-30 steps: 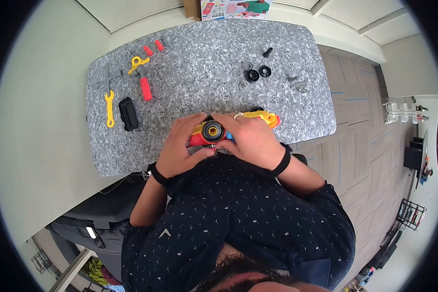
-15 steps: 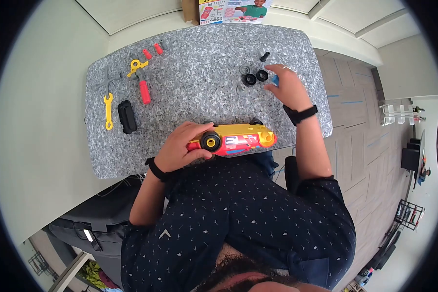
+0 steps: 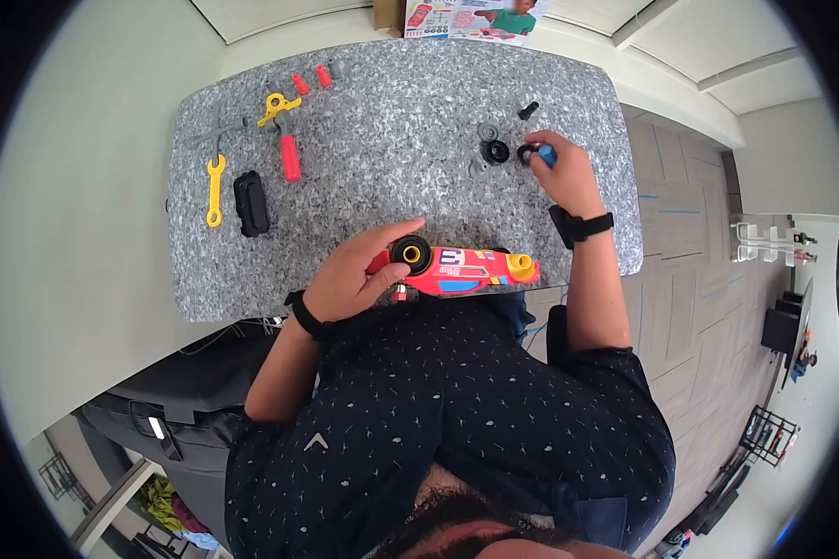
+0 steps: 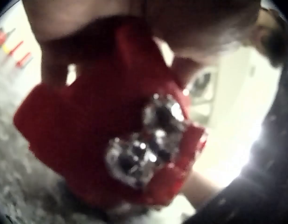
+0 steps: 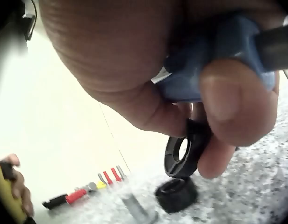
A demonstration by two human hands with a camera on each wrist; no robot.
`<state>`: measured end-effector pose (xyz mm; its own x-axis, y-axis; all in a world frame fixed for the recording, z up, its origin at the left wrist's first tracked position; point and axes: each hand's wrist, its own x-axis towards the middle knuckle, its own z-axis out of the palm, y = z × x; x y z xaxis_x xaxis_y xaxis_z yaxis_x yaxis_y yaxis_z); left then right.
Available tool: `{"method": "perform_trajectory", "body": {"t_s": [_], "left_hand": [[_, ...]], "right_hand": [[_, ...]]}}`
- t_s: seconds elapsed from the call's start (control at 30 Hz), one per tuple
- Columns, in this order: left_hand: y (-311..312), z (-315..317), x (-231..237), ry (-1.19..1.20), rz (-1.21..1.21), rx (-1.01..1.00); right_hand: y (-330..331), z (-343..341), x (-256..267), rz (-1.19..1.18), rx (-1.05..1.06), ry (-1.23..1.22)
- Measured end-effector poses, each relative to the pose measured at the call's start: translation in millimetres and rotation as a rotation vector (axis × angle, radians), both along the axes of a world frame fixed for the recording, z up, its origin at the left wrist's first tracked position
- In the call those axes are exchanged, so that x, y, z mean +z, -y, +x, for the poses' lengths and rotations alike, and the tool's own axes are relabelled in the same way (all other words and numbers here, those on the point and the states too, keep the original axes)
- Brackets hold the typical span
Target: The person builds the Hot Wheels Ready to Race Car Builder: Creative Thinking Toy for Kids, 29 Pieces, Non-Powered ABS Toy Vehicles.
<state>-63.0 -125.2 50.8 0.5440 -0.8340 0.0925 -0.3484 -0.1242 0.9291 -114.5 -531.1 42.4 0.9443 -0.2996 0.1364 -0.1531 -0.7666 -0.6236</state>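
Observation:
My left hand (image 3: 352,272) grips the front end of a red and yellow toy car (image 3: 466,272) at the table's near edge. The car lies on its side, and a black wheel (image 3: 410,253) faces up between thumb and fingers. Silvery headlights (image 4: 134,158) show on the red nose in the left wrist view. Over the table's right side, my right hand (image 3: 569,177) holds a blue-handled tool (image 5: 190,84) in its curled fingers. The same fingers pinch a black ring-shaped wheel part (image 5: 177,156), just above another black wheel (image 5: 176,196) on the table.
Near the right hand lie a grey ring (image 3: 488,132) and a black bolt-like piece (image 3: 529,111). At left are a red-handled hammer (image 3: 290,158), yellow wrench (image 3: 215,191), black block (image 3: 251,203), grey cross-shaped wrench (image 3: 217,140) and small red pieces (image 3: 301,84). A printed box (image 3: 475,20) stands behind the table.
My right hand has left the car with the blue-handled tool, reached over the table's right side and picked up a black wheel part. The car has tilted, showing more of its red side.

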Motion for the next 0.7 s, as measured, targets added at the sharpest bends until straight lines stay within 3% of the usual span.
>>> {"method": "perform_trajectory", "body": {"t_s": [0.07,0.17,0.23,0.27,0.37,0.47,0.6,0.7], "left_hand": [[0,3,-7,0.017,-0.025,-0.007],[0,7,-20,0.016,-0.083,-0.014],[5,7,-15,0.124,-0.075,-0.033],[6,7,-14,0.180,-0.073,-0.041],[6,7,-23,0.124,-0.045,-0.015],[4,12,-32,0.176,-0.057,-0.051],[7,-1,-30,-0.184,-0.066,0.052],[8,-2,-16,-0.269,-0.031,0.104]], "right_hand": [[-13,-7,22,0.187,-0.002,-0.021],[-56,-23,77,0.621,0.165,-0.081],[-87,-32,99,0.643,0.344,-0.045],[-100,-32,102,0.651,0.435,-0.025],[-137,-20,95,0.382,0.661,0.059],[-161,-14,72,0.244,0.625,-0.068],[-157,-4,77,0.154,0.642,-0.035],[-149,2,86,0.188,0.830,-0.136]]}}
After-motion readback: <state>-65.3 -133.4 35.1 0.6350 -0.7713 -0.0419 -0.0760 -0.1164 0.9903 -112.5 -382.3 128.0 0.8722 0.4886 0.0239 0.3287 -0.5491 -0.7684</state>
